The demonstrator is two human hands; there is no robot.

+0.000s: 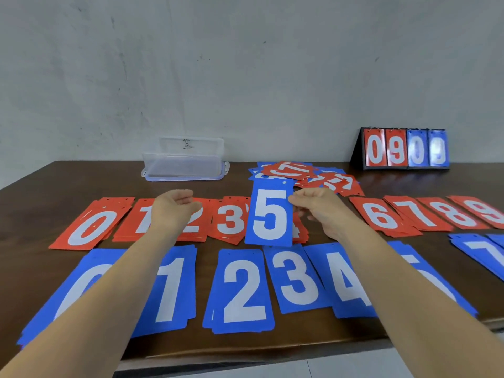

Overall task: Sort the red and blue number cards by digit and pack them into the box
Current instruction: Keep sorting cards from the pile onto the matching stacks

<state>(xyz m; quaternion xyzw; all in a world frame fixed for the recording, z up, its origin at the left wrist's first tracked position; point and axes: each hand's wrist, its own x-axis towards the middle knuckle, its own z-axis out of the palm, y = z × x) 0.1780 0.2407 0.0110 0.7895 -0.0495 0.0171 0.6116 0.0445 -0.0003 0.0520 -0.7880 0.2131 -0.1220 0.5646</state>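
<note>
My right hand [320,211] pinches the right edge of a blue 5 card [270,214] and holds it upright above the table. My left hand [174,208] hovers over the red 1 and 2 piles, fingers loosely curled, holding nothing. A row of red piles runs from 0 [90,227] through 3 [230,219], then from 6 [380,214] to 9 [488,211]. Nearer me lie blue piles from 0 to 4, among them the blue 2 [242,290], and a blue 7 [485,252] at the right. A loose heap of unsorted cards [305,173] lies behind the held card.
A clear plastic box [185,165] with its lid propped behind it stands at the back, left of centre. A black flip scoreboard [403,150] showing 0 9 0 9 stands at the back right. The brown table's front edge [272,350] runs below the blue piles. A grey wall is behind.
</note>
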